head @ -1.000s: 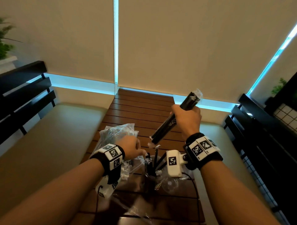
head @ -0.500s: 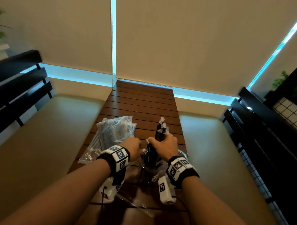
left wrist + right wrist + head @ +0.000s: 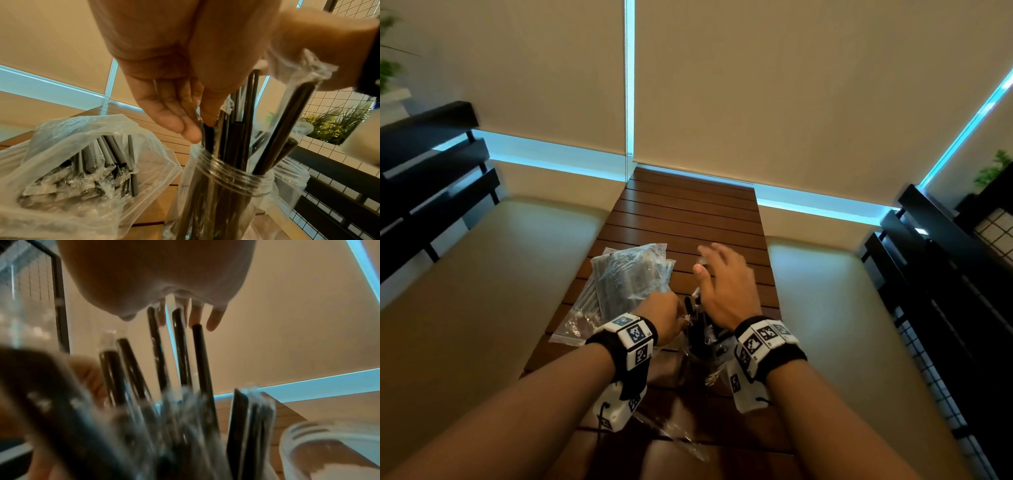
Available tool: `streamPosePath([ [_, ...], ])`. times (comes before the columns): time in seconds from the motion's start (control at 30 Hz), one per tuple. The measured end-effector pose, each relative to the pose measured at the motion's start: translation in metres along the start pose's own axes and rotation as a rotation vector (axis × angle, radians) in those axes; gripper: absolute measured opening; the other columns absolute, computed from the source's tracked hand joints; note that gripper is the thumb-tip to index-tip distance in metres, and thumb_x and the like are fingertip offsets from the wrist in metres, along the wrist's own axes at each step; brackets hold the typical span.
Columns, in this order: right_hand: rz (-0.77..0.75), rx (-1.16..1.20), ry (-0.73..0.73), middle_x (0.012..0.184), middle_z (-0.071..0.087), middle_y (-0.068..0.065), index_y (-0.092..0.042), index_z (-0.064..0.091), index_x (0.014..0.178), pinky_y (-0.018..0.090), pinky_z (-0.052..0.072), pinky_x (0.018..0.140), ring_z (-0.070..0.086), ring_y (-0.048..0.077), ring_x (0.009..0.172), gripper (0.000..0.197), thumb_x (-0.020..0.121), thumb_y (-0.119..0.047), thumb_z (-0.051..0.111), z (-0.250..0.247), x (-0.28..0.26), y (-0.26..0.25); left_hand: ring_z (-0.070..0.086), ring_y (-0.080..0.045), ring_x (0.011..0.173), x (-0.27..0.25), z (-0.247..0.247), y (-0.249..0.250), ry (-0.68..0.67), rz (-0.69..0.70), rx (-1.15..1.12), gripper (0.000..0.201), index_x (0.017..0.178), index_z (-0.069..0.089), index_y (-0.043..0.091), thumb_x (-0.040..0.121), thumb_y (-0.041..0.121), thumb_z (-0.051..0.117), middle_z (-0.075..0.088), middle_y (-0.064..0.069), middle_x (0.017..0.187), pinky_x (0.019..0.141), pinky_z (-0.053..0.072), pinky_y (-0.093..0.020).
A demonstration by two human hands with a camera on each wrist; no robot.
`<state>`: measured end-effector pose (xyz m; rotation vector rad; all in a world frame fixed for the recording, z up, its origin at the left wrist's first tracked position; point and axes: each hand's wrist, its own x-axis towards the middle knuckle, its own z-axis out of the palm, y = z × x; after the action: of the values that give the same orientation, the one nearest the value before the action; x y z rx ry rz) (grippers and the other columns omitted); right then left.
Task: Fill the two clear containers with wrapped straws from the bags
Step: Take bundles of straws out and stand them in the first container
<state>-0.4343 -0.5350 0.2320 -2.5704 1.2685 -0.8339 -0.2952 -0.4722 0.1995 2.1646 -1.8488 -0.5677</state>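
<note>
A person's right hand (image 3: pixel 726 286) hovers with fingers spread and holding nothing above a clear screw-neck jar (image 3: pixel 230 177), while the left hand (image 3: pixel 666 317), fingers straight and close together, touches the tops of the black wrapped straws (image 3: pixel 236 134) standing in it; whether it pinches any of them cannot be told from these views.

The jar stands at the near end of a slatted wooden table (image 3: pixel 690 209), between the two wrists; its straws rise well above the threaded rim and fan outward, their clear wrapper ends crinkled at the top; the jar looks well stocked, though not tightly packed.

A second clear container (image 3: pixel 292 178) sits just beside the first, on its right; it is blurred in the right wrist view and how much it holds cannot be made out; no straw tops show above its rim, so by appearance it has yet to be filled.

An open plastic bag (image 3: pixel 68 175) of wrapped straws lies to the left of the jar, its mouth turned towards it and a large supply visible inside; in the head view it rests on another such pack; loose clear wrapping (image 3: pixel 671 435) lies on the table nearer the person.

Cushioned benches flank the table; drawn roller blinds hang behind it.
</note>
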Motion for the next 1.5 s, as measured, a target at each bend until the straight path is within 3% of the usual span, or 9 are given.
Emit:
streamPosePath([
  [0.1, 0.018, -0.005, -0.195, 0.099, 0.06, -0.003, -0.017, 0.062, 0.096, 0.044, 0.048, 0.088, 0.056, 0.019, 0.095, 0.03, 0.1, -0.03, 0.036, 0.021, -0.018, 0.011, 0.066, -0.03, 0.086, -0.004, -0.004, 0.005, -0.002, 0.008, 0.026, 0.022, 0.087, 0.069, 0.006, 0.092, 0.025, 0.059, 0.07, -0.014, 0.091, 0.066, 0.045, -0.031],
  [0.27, 0.14, 0.331, -0.104, 0.134, 0.053, -0.002, -0.024, 0.052, 0.133, 0.04, 0.045, 0.103, 0.05, 0.01, 0.119, 0.042, 0.091, -0.022, 0.045, 0.027, -0.029, 0.023, 0.068, -0.028, 0.078, -0.006, -0.004, 0.006, -0.007, -0.018, -0.022, 0.018, 0.081, 0.071, 0.007, 0.088, 0.02, 0.061, 0.071, -0.011, 0.083, 0.07, 0.056, -0.036],
  [0.47, -0.159, 0.149, -0.02, 0.147, 0.046, -0.003, -0.029, 0.048, 0.142, 0.037, 0.027, 0.111, 0.036, 0.013, 0.137, 0.053, 0.095, -0.05, 0.032, -0.009, 0.005, -0.018, 0.067, -0.032, 0.079, -0.004, -0.002, 0.007, 0.003, 0.011, -0.018, 0.016, 0.082, 0.071, 0.004, 0.085, 0.017, 0.061, 0.072, -0.014, 0.084, 0.071, 0.055, -0.039],
  [0.6, -0.245, 0.012, -0.28, 0.092, 0.067, 0.003, -0.019, 0.066, 0.086, 0.043, 0.048, 0.093, 0.061, 0.02, 0.09, 0.05, 0.098, -0.042, 0.024, 0.005, 0.006, -0.02, 0.066, -0.031, 0.092, -0.003, -0.005, 0.007, 0.001, 0.019, 0.021, 0.011, 0.092, 0.068, 0.008, 0.087, 0.013, 0.059, 0.07, -0.012, 0.099, 0.068, 0.044, -0.03],
  [0.7, -0.164, 0.016, -0.336, 0.084, 0.064, -0.001, -0.02, 0.066, 0.081, 0.04, 0.049, 0.08, 0.057, 0.015, 0.076, 0.049, 0.1, -0.043, 0.027, 0.019, -0.017, 0.0, 0.068, -0.026, 0.085, -0.003, -0.007, 0.003, -0.015, -0.008, -0.061, 0.01, 0.078, 0.067, 0.011, 0.085, 0.016, 0.063, 0.071, -0.011, 0.087, 0.07, 0.052, -0.031],
  [0.97, -0.007, 0.034, -0.208, 0.128, 0.059, -0.009, -0.033, 0.061, 0.122, 0.051, 0.033, 0.107, 0.047, 0.012, 0.124, 0.058, 0.089, -0.063, 0.024, 0.016, -0.026, 0.008, 0.068, -0.017, 0.068, -0.003, -0.001, -0.011, -0.217, -0.069, -0.246, 0.016, 0.073, 0.071, 0.011, 0.083, 0.02, 0.062, 0.072, -0.002, 0.068, 0.075, 0.058, -0.034],
  [1.13, -0.054, -0.109, -0.364, 0.145, 0.042, -0.007, -0.04, 0.049, 0.132, 0.056, 0.017, 0.116, 0.029, 0.019, 0.14, 0.06, 0.083, -0.071, 0.038, 0.015, -0.048, 0.011, 0.064, -0.023, 0.077, -0.004, 0.007, -0.009, -0.3, -0.032, -0.075, 0.014, 0.08, 0.065, 0.016, 0.081, 0.028, 0.059, 0.067, -0.003, 0.08, 0.071, 0.054, -0.033],
  [1.3, 0.101, 0.061, -0.169, 0.124, 0.054, -0.005, -0.026, 0.061, 0.12, 0.035, 0.049, 0.091, 0.053, 0.018, 0.112, 0.039, 0.092, -0.05, 0.05, 0.039, -0.057, 0.025, 0.066, -0.024, 0.086, -0.004, 0.017, 0.001, -0.269, -0.076, -0.113, 0.026, 0.097, 0.069, 0.013, 0.09, 0.035, 0.059, 0.069, -0.003, 0.086, 0.079, 0.054, -0.034],
  [1.5, -0.001, 0.087, -0.188, 0.107, 0.052, -0.008, -0.028, 0.061, 0.112, 0.032, 0.054, 0.07, 0.057, 0.013, 0.087, 0.034, 0.086, -0.048, 0.059, 0.047, -0.045, 0.02, 0.07, -0.031, 0.096, 0.004, 0.025, -0.003, -0.302, -0.194, -0.296, 0.02, 0.103, 0.068, 0.002, 0.092, 0.015, 0.059, 0.072, -0.016, 0.099, 0.087, 0.056, -0.043],
])
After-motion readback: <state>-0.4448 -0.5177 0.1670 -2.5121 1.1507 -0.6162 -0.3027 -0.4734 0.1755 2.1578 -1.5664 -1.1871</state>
